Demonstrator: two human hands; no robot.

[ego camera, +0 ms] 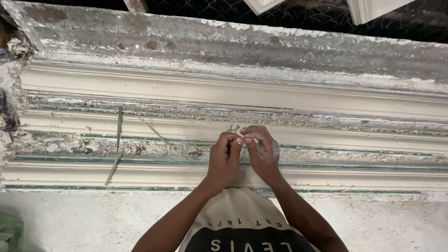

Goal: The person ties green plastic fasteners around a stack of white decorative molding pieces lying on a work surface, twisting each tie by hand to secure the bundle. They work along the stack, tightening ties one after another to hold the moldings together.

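Observation:
My left hand (224, 157) and my right hand (261, 148) meet over a long moulding form (289, 98) filled with pale wet plaster. Both pinch the same thin greenish fibre strand (232, 128), whose short end pokes up just above my fingertips. The fingertips touch each other above the middle rib of the plaster. Another fibre strip (116, 144) lies across the ribs to the left, and a thinner strand (163, 139) runs slantwise between it and my hands.
The grey crusted back wall of the mould (233, 44) runs along the far side. White plaster pieces (373, 8) lie over wire mesh at the top. A rough pale floor (93, 219) lies in front. Something green (9, 233) sits at bottom left.

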